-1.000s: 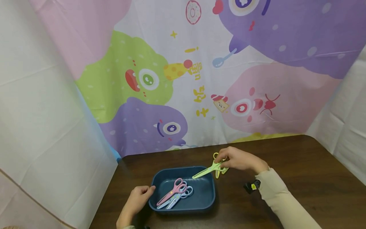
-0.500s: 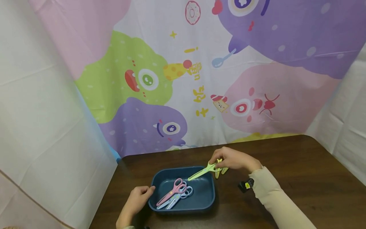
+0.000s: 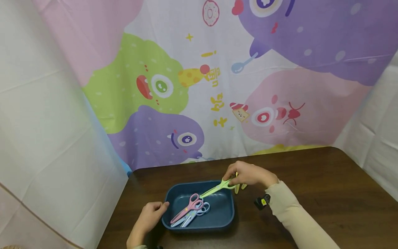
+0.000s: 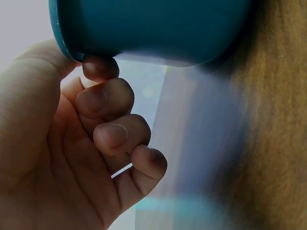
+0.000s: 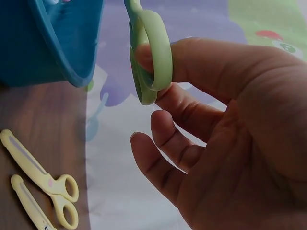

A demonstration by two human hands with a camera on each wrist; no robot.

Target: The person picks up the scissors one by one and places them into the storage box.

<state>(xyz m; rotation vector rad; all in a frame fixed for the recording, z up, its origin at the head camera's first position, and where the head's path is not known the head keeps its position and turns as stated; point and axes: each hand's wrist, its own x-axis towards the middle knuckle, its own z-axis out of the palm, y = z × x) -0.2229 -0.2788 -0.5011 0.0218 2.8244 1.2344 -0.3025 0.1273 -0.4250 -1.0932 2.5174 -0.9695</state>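
My right hand [image 3: 250,173] pinches light green scissors [image 3: 216,188] by the handle, the blades pointing left over the dark blue bin [image 3: 231,211]. In the right wrist view, the thumb passes through a loop of the green handle. Pink scissors [image 3: 187,209] lie in the left part of the bin, on top of light blue scissors [image 3: 203,209]. My left hand [image 3: 148,218] grips the bin's left rim; the left wrist view has the thumb over the rim and the index finger against the outer wall, the other fingers curled beneath.
Two yellow scissors [image 5: 53,187] lie on the dark brown table [image 3: 311,180] right of the bin, partly hidden behind my right hand in the head view. A cartoon-print curtain [image 3: 224,138] hangs along the table's back edge, with white cloth [image 3: 46,121] at both sides.
My right hand has moved left with the green scissors, bringing the blades farther over the bin, near the pink scissors' handles. The left hand and bin have stayed put.
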